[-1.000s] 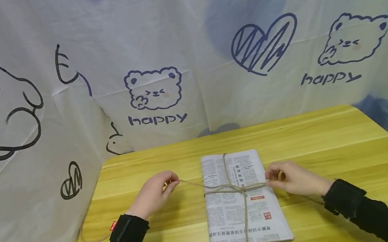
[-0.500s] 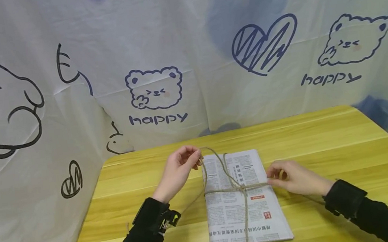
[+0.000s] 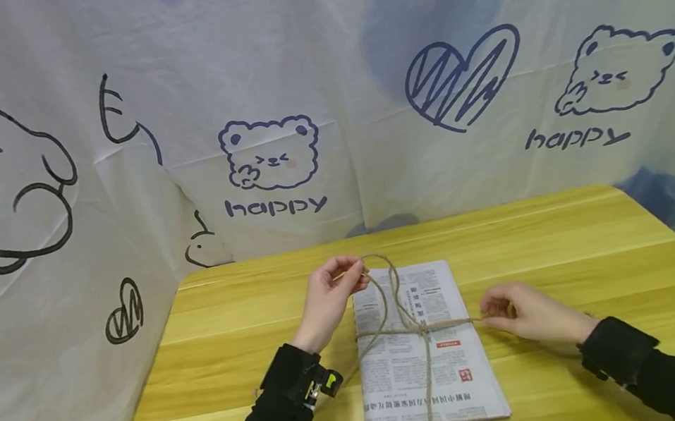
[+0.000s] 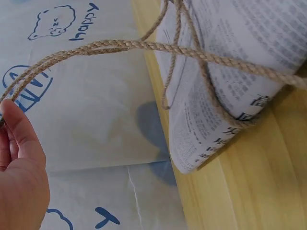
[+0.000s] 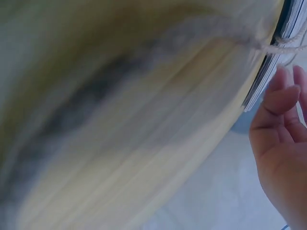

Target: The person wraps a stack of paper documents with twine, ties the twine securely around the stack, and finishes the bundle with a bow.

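A flat stack of newspapers (image 3: pixel 402 387) lies on the table, bound crosswise with jute twine (image 3: pixel 427 369) that meets in a knot near its middle. My left hand (image 3: pixel 326 297) pinches the twine over the stack's upper left corner, where it forms a raised loop. In the left wrist view, the doubled twine (image 4: pixel 129 45) runs to the thumb and fingertips of that hand (image 4: pixel 21 158). Just past the stack's right edge, my right hand (image 3: pixel 530 309) pinches the other strand, which runs straight out from the knot. In the right wrist view, a blurred strand crosses close to the lens.
The yellow wood-grain table (image 3: pixel 262 419) ends at the back against a white cloth (image 3: pixel 315 43) printed with bears and hearts. More of this cloth hangs at the left side. A loose tail of twine trails below the left wrist.
My left hand has moved from left of the stack up and right, bending its strand into a loop over the top. My right hand has shifted slightly right.
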Demonstrator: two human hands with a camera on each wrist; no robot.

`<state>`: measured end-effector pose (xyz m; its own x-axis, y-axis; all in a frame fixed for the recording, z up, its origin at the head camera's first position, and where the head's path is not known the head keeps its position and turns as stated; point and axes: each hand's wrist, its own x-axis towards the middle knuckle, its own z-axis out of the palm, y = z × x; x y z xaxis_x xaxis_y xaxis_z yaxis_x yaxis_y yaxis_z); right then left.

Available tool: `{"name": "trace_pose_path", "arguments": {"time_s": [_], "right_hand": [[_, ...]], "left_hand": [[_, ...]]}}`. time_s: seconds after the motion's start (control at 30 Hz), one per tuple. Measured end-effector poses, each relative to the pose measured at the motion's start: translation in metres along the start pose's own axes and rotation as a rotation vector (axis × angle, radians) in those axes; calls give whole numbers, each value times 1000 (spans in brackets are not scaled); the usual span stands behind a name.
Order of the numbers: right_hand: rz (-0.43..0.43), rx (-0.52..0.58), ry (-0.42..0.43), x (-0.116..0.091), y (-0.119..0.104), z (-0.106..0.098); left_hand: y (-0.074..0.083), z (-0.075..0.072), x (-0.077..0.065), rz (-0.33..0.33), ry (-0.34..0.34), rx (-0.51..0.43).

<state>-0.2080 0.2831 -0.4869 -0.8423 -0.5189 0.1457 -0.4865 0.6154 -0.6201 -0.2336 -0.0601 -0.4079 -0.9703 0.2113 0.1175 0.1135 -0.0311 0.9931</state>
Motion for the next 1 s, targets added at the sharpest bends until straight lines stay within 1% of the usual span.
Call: {"name": "trace_pose_path", "arguments": {"time_s": [0.17, 0.27, 0.4, 0.5, 0.57, 0.6, 0.67, 0.77, 0.83, 0.9, 1.0], "right_hand": [[30, 1, -68, -4, 1, -3], [44, -1, -91, -5, -1, -3], [50, 0, -106, -5, -2, -2], [54, -1, -91, -4, -2, -2], [60, -7, -45, -2, -3, -3], [48, -15, -8, -1, -3, -3], [15, -44, 96, 3, -6, -5], [-56, -116, 256, 12, -13, -7], [-81, -148, 332, 20, -18, -8], [-76, -158, 366, 26, -25, -9], [-48, -98, 369, 37, -34, -8]], "left_hand": [[-3, -2, -1, 0, 3, 2], [-3, -3, -2, 0, 4, 5], [-5, -5, -3, 0, 9, 2], [-6, -7, -3, -1, 10, 10], [-5, -8, -4, -6, 11, 23], [-6, -9, -4, -6, 10, 26], [-5, -11, -6, -10, 9, 29], [-4, -13, -7, -12, 2, 27], [-5, -14, -7, -12, -3, 27], [-5, -15, -7, -12, -10, 25], [-6, -16, -7, -14, -16, 23]]}}
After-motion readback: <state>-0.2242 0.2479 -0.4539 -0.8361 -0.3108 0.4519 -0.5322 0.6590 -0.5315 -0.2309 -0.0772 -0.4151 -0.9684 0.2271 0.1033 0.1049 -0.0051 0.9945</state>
